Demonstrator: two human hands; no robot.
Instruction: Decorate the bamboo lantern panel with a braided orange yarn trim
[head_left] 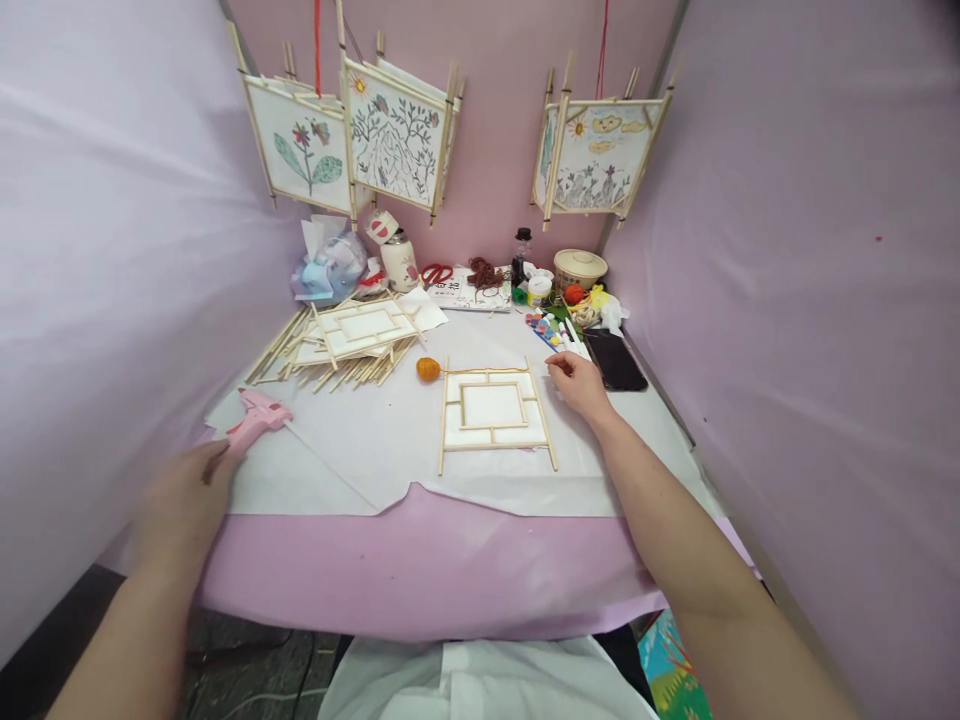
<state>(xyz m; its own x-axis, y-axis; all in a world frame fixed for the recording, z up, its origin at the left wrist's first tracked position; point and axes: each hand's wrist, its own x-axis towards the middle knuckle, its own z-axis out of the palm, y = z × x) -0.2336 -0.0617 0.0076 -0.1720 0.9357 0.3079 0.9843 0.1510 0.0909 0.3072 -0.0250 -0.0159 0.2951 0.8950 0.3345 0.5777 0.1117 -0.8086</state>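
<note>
My left hand [184, 490], partly blurred, has its fingers at the handle of a pink hot glue gun [259, 415] at the table's left. A pale glue stick [304, 440] juts from the gun. Beside the upper right corner of a thin-stick frame [493, 436] with white backing is my right hand [581, 385]. Its thumb and forefinger are pinched together; whatever they hold, if anything, is too small to make out. A small ball of orange-yellow yarn [428, 370] sits left of the frame, its strand [487, 371] lying along the frame's top stick.
Another stick frame [367, 330] rests on loose sticks [352, 375] at the left. Behind are a tissue pack [330, 270], red scissors [436, 273], brown cord [486, 273] and a lidded bowl [580, 268]. A black phone [616, 362] lies right. Painted lanterns [397, 135] hang above.
</note>
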